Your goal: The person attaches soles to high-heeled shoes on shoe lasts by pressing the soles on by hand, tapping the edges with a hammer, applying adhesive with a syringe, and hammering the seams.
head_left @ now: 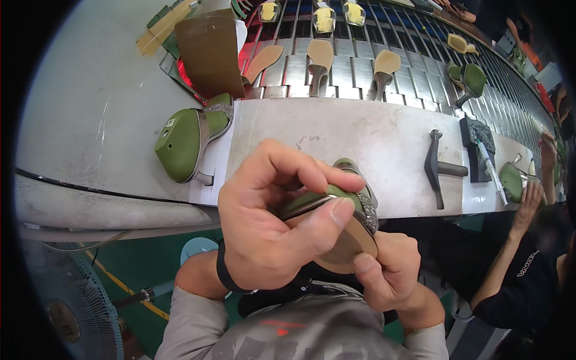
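Observation:
In front of me, over the near edge of the bench, I hold a sandal [345,249] built on a green shoe last, with its tan sole turned partly toward me. A glittery grey strap crosses it, and a shiny dark edge shows near my left fingers. My left hand [270,222] is closed around one end, thumb and fingertips pinching at that edge. Lower down and to the right, my right hand [390,270] grips the other end, its thumb on the sole. My fingers hide much of the last.
Left on the bench lies another green last with a glittery strap [183,144], near a brown sheet [210,54]. To the right are a hammer [435,168] and a black block [477,150]. Behind runs a slatted conveyor [354,66] carrying soles. A co-worker's hand [528,204] touches another last; a fan [66,318] stands lower left.

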`<state>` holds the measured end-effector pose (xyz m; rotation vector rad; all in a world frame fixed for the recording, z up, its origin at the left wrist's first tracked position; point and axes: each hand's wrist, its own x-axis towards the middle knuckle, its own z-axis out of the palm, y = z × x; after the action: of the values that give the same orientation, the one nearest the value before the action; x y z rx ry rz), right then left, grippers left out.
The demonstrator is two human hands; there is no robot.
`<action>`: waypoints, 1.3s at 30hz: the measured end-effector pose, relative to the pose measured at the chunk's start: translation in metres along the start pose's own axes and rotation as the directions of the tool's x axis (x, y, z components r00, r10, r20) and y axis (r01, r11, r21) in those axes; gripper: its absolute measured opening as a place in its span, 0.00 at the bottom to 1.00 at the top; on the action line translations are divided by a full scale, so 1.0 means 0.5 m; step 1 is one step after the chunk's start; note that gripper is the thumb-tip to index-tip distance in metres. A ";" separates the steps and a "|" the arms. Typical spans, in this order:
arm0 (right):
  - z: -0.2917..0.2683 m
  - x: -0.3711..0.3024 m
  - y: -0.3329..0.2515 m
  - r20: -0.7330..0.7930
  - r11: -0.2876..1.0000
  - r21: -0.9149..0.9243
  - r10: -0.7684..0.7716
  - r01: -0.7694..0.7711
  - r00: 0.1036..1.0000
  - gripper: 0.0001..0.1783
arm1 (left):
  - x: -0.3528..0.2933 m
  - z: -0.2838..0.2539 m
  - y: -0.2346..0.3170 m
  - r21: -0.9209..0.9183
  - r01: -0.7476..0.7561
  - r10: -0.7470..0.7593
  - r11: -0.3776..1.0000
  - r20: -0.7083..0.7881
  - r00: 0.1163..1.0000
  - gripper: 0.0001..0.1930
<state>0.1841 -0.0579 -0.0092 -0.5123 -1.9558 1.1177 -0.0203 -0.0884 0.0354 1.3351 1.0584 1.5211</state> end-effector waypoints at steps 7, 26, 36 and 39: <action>-0.021 0.064 0.003 0.317 0.904 -0.428 0.138 0.011 0.938 0.16 | -0.073 -0.033 -0.163 -0.080 -0.264 0.245 0.961 -0.192 0.950 0.11; -0.060 0.022 0.128 0.215 0.772 -0.620 -0.005 0.140 0.977 0.11 | -0.088 -0.002 -0.251 0.035 0.017 -0.013 0.999 -0.097 0.995 0.20; -0.095 0.041 0.156 0.306 0.759 -0.602 -0.069 0.249 0.949 0.13 | -0.038 -0.001 -0.243 0.511 -0.275 0.253 0.815 0.113 0.961 0.13; -0.089 0.045 0.158 0.293 0.758 -0.595 -0.104 0.267 0.950 0.14 | -0.032 0.007 -0.236 0.554 -0.274 0.254 0.786 0.114 0.960 0.12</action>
<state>0.2031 0.0220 -0.0536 -0.5206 -2.5410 0.3743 -0.0086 -0.0680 -0.0813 1.9853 1.4193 1.4212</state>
